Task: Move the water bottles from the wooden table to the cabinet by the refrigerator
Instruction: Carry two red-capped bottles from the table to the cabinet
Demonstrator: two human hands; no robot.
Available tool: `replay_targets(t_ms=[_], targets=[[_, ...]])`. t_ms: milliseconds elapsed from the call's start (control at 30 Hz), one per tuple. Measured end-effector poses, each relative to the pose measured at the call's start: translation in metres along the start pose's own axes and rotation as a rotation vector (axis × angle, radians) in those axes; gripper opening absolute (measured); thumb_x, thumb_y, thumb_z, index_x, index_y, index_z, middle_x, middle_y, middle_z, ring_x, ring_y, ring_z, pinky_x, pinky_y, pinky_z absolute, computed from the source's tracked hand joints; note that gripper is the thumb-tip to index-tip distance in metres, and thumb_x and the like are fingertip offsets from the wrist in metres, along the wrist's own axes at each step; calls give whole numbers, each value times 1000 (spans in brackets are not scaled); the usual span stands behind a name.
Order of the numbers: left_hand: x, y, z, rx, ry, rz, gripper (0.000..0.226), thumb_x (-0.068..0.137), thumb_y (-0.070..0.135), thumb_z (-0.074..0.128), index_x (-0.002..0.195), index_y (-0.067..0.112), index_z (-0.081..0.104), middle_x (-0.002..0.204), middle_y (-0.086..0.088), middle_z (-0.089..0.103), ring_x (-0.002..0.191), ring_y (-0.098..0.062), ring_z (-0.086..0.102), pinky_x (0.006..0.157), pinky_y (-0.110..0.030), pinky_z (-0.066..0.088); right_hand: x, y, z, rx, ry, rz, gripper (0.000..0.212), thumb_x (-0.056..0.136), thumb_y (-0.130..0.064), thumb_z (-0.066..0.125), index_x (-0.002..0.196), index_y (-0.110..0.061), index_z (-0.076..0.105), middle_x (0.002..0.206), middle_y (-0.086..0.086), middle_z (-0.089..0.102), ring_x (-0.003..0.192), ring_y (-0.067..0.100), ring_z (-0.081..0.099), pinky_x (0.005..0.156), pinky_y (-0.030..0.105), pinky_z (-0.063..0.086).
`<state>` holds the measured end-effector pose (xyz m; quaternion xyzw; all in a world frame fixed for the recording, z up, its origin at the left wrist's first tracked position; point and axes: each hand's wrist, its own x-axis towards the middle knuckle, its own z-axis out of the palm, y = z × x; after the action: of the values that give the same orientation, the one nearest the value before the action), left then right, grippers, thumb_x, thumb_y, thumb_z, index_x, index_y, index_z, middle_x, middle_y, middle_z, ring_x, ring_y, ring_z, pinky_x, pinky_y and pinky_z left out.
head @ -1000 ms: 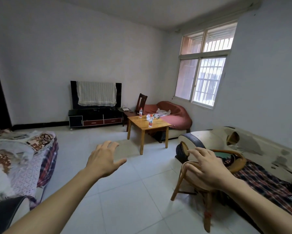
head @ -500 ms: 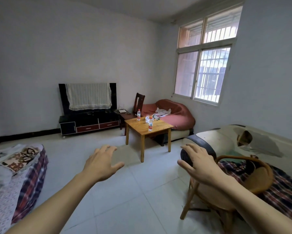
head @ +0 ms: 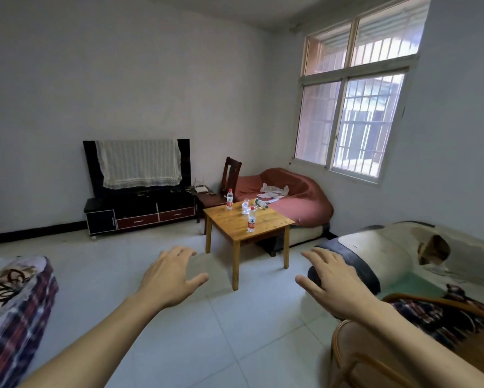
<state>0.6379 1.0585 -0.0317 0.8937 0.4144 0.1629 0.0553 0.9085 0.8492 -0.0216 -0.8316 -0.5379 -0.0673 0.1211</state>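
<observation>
A small wooden table (head: pixel 235 219) stands across the room on the tiled floor. On it one red-labelled water bottle (head: pixel 251 219) stands upright near the front and a second upright bottle (head: pixel 229 199) stands at the back left corner. A green-capped bottle (head: pixel 261 203) lies on its side at the back, beside a crumpled clear bottle (head: pixel 245 205). My left hand (head: pixel 170 275) and my right hand (head: pixel 334 284) are stretched out in front of me, fingers spread, holding nothing, well short of the table. No cabinet or refrigerator shows.
A black TV stand (head: pixel 140 214) with a cloth-draped screen lines the far wall. A dark wooden chair (head: pixel 229 175) and a red sofa (head: pixel 296 197) sit behind the table. A worn sofa (head: pixel 397 247) and a rattan chair (head: pixel 375 345) are on my right, a blanket-covered bed (head: pixel 14 303) on my left.
The view has moved forward and turned left; the table and bottles are nearer. The rattan chair has slid to the lower right, and both hands stay raised and empty.
</observation>
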Motion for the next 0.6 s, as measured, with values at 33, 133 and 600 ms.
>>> replay_targets(t_ms=[33, 133, 600], targets=[[17, -3, 7, -2, -2, 7, 71, 88, 66, 53, 145, 27, 40, 147, 6, 44, 132, -16, 41, 104, -34, 43, 16, 3, 6, -12, 4, 0, 62, 94, -63, 39, 148, -34, 30, 156, -7, 30, 144, 17, 26, 109, 42, 34], [67, -15, 28, -41, -7, 27, 70, 89, 64, 54, 145, 26, 39, 148, 5, 42, 134, -16, 39, 105, -34, 42, 67, 4, 20, -32, 15, 6, 62, 92, -63, 40, 146, -33, 34, 153, -8, 34, 140, 18, 31, 106, 40, 38], [296, -120, 91, -148, -57, 17, 68, 88, 64, 54, 145, 28, 40, 148, 8, 42, 133, -14, 40, 103, -31, 42, 310, -21, 87, -33, -41, 37, 82, 80, -76, 22, 145, -28, 37, 149, -5, 39, 136, 21, 37, 105, 40, 41]])
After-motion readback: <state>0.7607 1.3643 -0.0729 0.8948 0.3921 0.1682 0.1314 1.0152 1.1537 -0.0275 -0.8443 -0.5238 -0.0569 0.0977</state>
